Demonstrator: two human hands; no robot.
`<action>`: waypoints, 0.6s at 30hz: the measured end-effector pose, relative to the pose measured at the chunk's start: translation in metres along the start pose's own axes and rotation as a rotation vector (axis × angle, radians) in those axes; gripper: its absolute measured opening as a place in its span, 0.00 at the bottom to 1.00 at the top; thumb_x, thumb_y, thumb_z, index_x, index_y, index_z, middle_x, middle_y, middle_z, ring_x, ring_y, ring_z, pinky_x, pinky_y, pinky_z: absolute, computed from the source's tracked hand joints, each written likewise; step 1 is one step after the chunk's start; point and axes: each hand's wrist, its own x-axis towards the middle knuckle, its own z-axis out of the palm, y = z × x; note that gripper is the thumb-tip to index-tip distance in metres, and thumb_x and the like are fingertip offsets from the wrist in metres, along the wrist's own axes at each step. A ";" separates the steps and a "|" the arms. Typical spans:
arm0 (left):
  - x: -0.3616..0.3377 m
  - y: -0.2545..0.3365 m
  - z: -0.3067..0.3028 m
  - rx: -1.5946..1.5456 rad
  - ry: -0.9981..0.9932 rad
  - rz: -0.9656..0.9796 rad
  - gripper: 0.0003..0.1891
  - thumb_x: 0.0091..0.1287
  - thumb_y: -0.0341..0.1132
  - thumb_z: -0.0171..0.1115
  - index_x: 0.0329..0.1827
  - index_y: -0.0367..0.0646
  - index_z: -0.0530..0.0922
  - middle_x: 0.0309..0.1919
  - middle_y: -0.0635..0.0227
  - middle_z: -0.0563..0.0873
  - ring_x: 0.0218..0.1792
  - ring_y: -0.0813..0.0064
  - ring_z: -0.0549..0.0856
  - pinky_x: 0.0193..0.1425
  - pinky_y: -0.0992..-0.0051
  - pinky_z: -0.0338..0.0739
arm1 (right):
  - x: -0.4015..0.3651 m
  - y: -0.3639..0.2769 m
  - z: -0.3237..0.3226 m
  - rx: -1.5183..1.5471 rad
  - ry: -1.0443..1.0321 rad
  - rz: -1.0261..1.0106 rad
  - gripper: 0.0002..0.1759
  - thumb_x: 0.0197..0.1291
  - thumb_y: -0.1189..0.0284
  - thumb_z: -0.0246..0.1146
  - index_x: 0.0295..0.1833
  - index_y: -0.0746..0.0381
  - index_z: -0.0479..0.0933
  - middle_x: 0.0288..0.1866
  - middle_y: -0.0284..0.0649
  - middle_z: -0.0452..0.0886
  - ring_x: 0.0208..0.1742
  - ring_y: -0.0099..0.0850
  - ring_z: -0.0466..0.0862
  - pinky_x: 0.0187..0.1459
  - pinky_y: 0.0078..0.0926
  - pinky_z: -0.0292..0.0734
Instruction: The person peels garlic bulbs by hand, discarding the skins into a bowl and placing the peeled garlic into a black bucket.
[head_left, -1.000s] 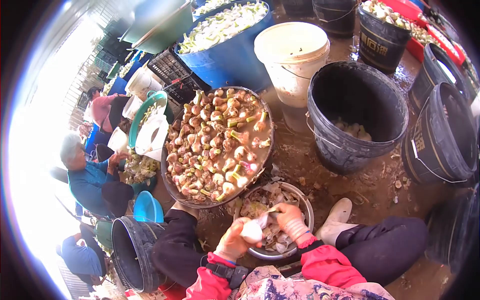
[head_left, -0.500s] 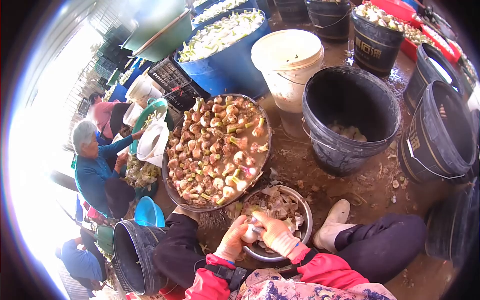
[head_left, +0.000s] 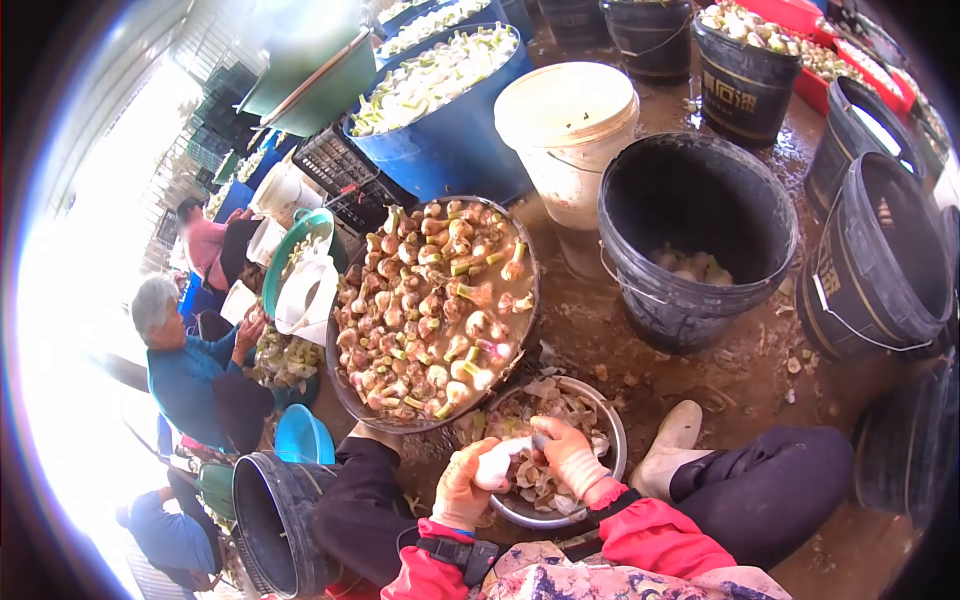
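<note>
My left hand (head_left: 463, 485), gloved, is closed around a peeled white garlic bulb (head_left: 494, 468), its stem pointing right. My right hand (head_left: 568, 455), also gloved, is closed at the stem end on a small grey blade, seemingly a knife (head_left: 541, 440); its handle is hidden in the fingers. Both hands are above a metal basin (head_left: 617, 440) filled with garlic peelings (head_left: 560, 485). Just beyond stands a wide round tub (head_left: 345, 385) of unpeeled garlic bulbs (head_left: 420, 300) in muddy water.
A black bucket (head_left: 640, 300) with some pale bulbs in it stands ahead right, beside a whitish bucket (head_left: 570, 150). Blue barrels (head_left: 450, 150) of cut stems are at the back. Co-workers (head_left: 200, 370) sit at left. More black buckets (head_left: 880, 260) line the right.
My right hand has moved right and up from the bulb, showing its white side and stem. My left hand stays round it. The co-worker at left has drawn an arm back.
</note>
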 end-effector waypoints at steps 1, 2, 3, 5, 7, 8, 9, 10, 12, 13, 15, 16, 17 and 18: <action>0.001 -0.005 -0.007 -0.010 0.059 0.022 0.27 0.60 0.45 0.68 0.55 0.34 0.75 0.48 0.56 0.82 0.43 0.66 0.83 0.42 0.69 0.81 | -0.004 -0.005 -0.005 0.382 -0.121 0.147 0.20 0.60 0.79 0.58 0.59 0.60 0.74 0.47 0.38 0.82 0.37 0.22 0.81 0.37 0.21 0.77; 0.003 -0.009 -0.012 -0.020 0.119 0.043 0.29 0.60 0.44 0.69 0.57 0.32 0.73 0.46 0.57 0.82 0.43 0.67 0.83 0.44 0.71 0.81 | -0.006 -0.008 -0.008 0.764 -0.243 0.294 0.20 0.61 0.77 0.60 0.59 0.60 0.75 0.48 0.38 0.82 0.38 0.22 0.81 0.38 0.20 0.77; 0.005 -0.011 -0.015 -0.018 0.113 0.043 0.29 0.60 0.44 0.69 0.57 0.32 0.73 0.46 0.57 0.82 0.43 0.67 0.83 0.44 0.71 0.81 | -0.005 -0.009 -0.007 0.765 -0.240 0.288 0.20 0.61 0.77 0.60 0.59 0.60 0.75 0.48 0.38 0.82 0.38 0.22 0.81 0.38 0.20 0.77; 0.009 -0.012 -0.021 0.068 -0.033 -0.042 0.28 0.61 0.43 0.68 0.58 0.33 0.72 0.49 0.59 0.81 0.45 0.69 0.82 0.48 0.71 0.79 | -0.005 -0.012 0.004 0.394 -0.185 0.038 0.21 0.61 0.74 0.62 0.61 0.59 0.74 0.49 0.39 0.81 0.42 0.28 0.82 0.43 0.26 0.79; 0.008 -0.008 -0.010 0.167 -0.018 -0.012 0.28 0.62 0.42 0.68 0.58 0.33 0.72 0.49 0.60 0.81 0.46 0.69 0.82 0.49 0.72 0.79 | -0.013 -0.036 0.003 0.001 -0.106 -0.078 0.18 0.62 0.73 0.62 0.58 0.62 0.74 0.48 0.40 0.81 0.46 0.31 0.82 0.49 0.31 0.80; 0.008 -0.006 -0.006 0.263 0.000 0.019 0.27 0.62 0.41 0.68 0.58 0.33 0.71 0.49 0.60 0.81 0.46 0.69 0.82 0.50 0.72 0.78 | -0.012 -0.035 0.002 0.003 -0.102 -0.080 0.18 0.62 0.73 0.62 0.58 0.62 0.74 0.48 0.40 0.81 0.46 0.31 0.82 0.49 0.31 0.80; 0.010 -0.006 -0.010 0.161 0.068 0.007 0.25 0.62 0.40 0.67 0.57 0.35 0.72 0.49 0.58 0.81 0.46 0.67 0.83 0.49 0.69 0.79 | -0.012 -0.038 0.001 0.385 -0.103 -0.026 0.15 0.63 0.74 0.60 0.56 0.64 0.75 0.47 0.40 0.81 0.46 0.30 0.82 0.49 0.30 0.80; 0.010 -0.007 -0.012 0.163 0.066 0.009 0.25 0.62 0.40 0.67 0.57 0.35 0.72 0.49 0.58 0.81 0.46 0.67 0.83 0.49 0.69 0.79 | -0.012 -0.043 -0.001 0.766 -0.105 0.030 0.13 0.64 0.76 0.59 0.53 0.66 0.75 0.45 0.39 0.82 0.46 0.30 0.82 0.49 0.29 0.79; 0.011 -0.006 -0.012 -0.109 0.103 0.024 0.24 0.63 0.40 0.66 0.58 0.37 0.72 0.49 0.56 0.82 0.47 0.62 0.83 0.48 0.64 0.81 | -0.009 -0.052 -0.012 0.913 -0.147 -0.086 0.10 0.65 0.78 0.56 0.50 0.66 0.76 0.44 0.41 0.80 0.39 0.29 0.82 0.43 0.27 0.82; 0.015 -0.005 -0.021 -0.225 0.014 -0.018 0.22 0.65 0.42 0.63 0.58 0.40 0.73 0.49 0.56 0.82 0.49 0.57 0.83 0.46 0.60 0.83 | -0.010 -0.063 -0.019 1.016 -0.091 -0.072 0.10 0.65 0.78 0.56 0.50 0.66 0.76 0.44 0.41 0.80 0.37 0.28 0.81 0.42 0.26 0.82; 0.014 -0.008 -0.028 -0.330 0.041 -0.039 0.22 0.66 0.44 0.61 0.57 0.40 0.74 0.49 0.57 0.82 0.48 0.56 0.83 0.44 0.61 0.83 | 0.000 -0.064 -0.033 1.177 0.025 -0.086 0.10 0.65 0.79 0.54 0.49 0.66 0.77 0.42 0.40 0.79 0.34 0.26 0.80 0.39 0.25 0.81; 0.015 -0.007 -0.028 -0.442 0.063 -0.063 0.22 0.67 0.46 0.59 0.56 0.40 0.74 0.49 0.58 0.83 0.47 0.54 0.82 0.42 0.62 0.84 | 0.005 -0.057 -0.037 1.154 0.061 -0.080 0.10 0.64 0.80 0.53 0.48 0.66 0.77 0.42 0.40 0.80 0.34 0.27 0.80 0.38 0.25 0.81; 0.019 -0.006 -0.028 -0.498 0.092 -0.079 0.21 0.70 0.47 0.54 0.58 0.41 0.73 0.51 0.57 0.82 0.47 0.52 0.82 0.42 0.61 0.83 | 0.006 -0.050 -0.036 1.059 0.021 -0.038 0.09 0.64 0.80 0.54 0.47 0.65 0.78 0.41 0.40 0.80 0.34 0.27 0.81 0.39 0.25 0.81; 0.028 -0.004 -0.025 -0.493 0.080 -0.077 0.21 0.70 0.47 0.54 0.58 0.41 0.73 0.51 0.57 0.82 0.47 0.52 0.82 0.42 0.61 0.83 | 0.005 -0.040 -0.034 0.962 -0.018 -0.001 0.09 0.64 0.79 0.55 0.47 0.65 0.78 0.40 0.40 0.80 0.35 0.27 0.81 0.39 0.25 0.81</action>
